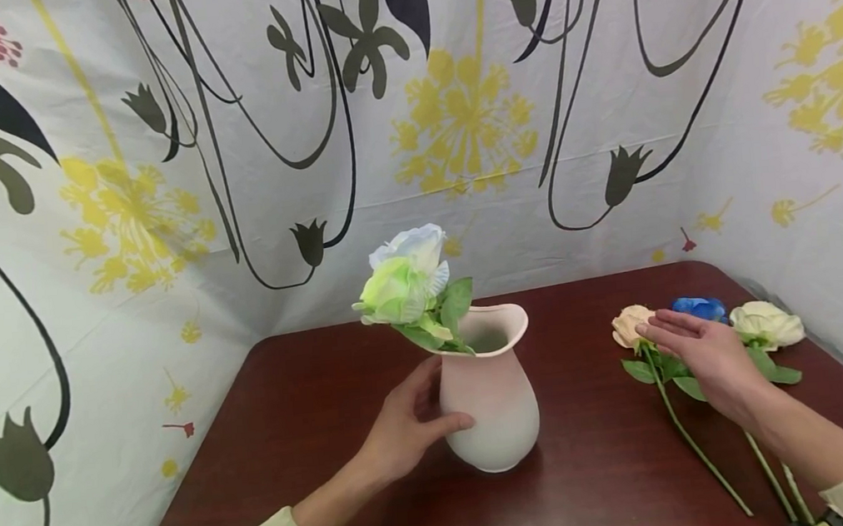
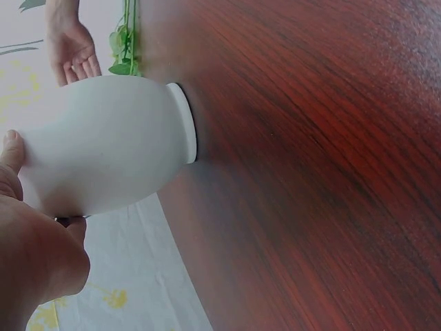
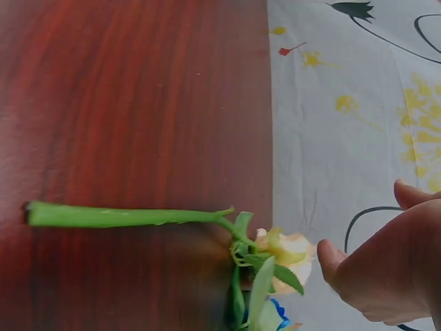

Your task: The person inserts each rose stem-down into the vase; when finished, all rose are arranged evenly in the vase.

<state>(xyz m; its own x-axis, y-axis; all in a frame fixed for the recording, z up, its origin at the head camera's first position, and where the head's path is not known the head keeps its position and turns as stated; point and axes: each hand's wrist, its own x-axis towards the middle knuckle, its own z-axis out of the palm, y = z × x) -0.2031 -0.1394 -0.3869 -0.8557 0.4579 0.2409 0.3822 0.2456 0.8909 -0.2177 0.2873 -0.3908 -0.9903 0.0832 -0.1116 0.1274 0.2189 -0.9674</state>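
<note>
Much depended on the left hand (image 1: 409,421) gripping the vase (image 1: 496,407) steadily; the right hand (image 1: 710,355), straight-fingered, hovered empty near roses (image 1: 767,325)

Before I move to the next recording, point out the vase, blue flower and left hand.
Vase (image 1: 491,407), head view: on its belly.
Blue flower (image 1: 704,309), head view: on its petals.
Left hand (image 1: 407,419), head view: on the hand's middle.
</note>
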